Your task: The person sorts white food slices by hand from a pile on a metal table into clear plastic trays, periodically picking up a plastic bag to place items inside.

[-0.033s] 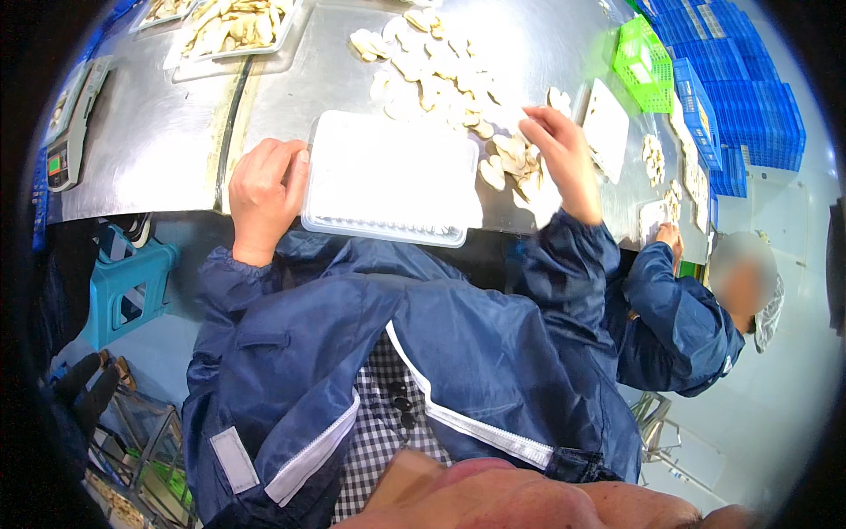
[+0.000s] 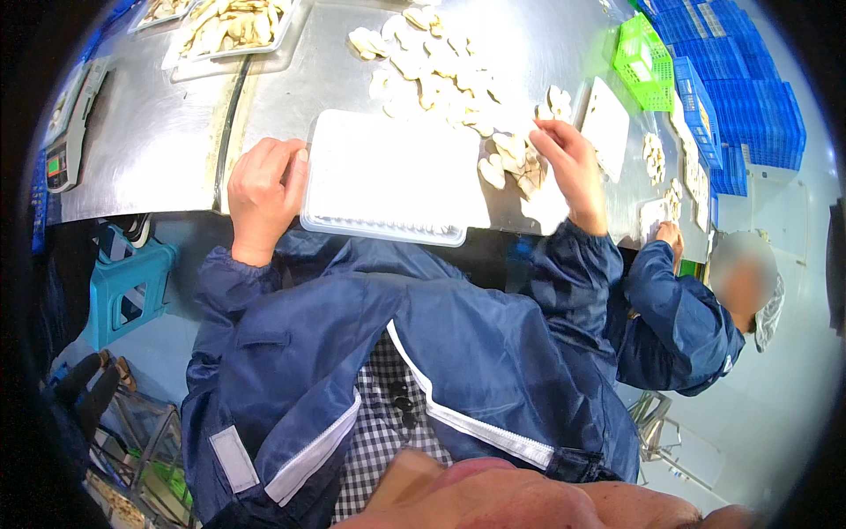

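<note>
A white plastic tray (image 2: 390,172) lies at the steel table's front edge. My left hand (image 2: 263,189) is at its left side, fingers curled and thumb by the rim; whatever they grip is hidden. Pale sliced pieces, apparently mushrooms (image 2: 423,75), are spread behind the tray, with a smaller cluster (image 2: 515,163) on its right. Over that cluster's right side is my right hand (image 2: 573,172), fingers loosely bent and slightly apart, with nothing clearly visible in them.
Filled trays (image 2: 233,26) stand at back left, a scale (image 2: 66,145) at far left, a green crate (image 2: 643,62) and stacked blue crates (image 2: 745,123) at right. A co-worker (image 2: 679,317) works beside me on the right. A turquoise stool (image 2: 128,291) is below left.
My right hand has shifted slightly to the right and toward me. My left hand and the tray look unchanged.
</note>
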Demonstrator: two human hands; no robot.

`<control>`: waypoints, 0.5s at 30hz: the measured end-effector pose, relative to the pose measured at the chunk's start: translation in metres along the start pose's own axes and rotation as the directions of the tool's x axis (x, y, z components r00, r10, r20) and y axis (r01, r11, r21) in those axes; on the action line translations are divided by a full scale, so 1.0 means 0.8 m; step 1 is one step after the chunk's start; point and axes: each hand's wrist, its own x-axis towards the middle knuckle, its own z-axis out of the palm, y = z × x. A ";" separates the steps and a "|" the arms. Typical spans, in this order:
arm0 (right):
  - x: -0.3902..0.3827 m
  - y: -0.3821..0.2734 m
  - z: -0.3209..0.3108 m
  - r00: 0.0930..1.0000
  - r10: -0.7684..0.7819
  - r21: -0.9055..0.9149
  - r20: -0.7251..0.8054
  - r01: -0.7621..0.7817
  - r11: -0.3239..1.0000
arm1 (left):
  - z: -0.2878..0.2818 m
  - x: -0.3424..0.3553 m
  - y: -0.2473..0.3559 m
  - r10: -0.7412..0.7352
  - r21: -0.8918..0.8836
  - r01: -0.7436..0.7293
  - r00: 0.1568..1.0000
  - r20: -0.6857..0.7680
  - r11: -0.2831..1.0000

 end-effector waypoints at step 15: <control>0.132 -0.101 0.156 0.749 -0.625 -0.309 0.220 0.661 0.684 | 0.009 0.000 -0.002 -0.001 -0.002 0.001 1.000 -0.016 1.000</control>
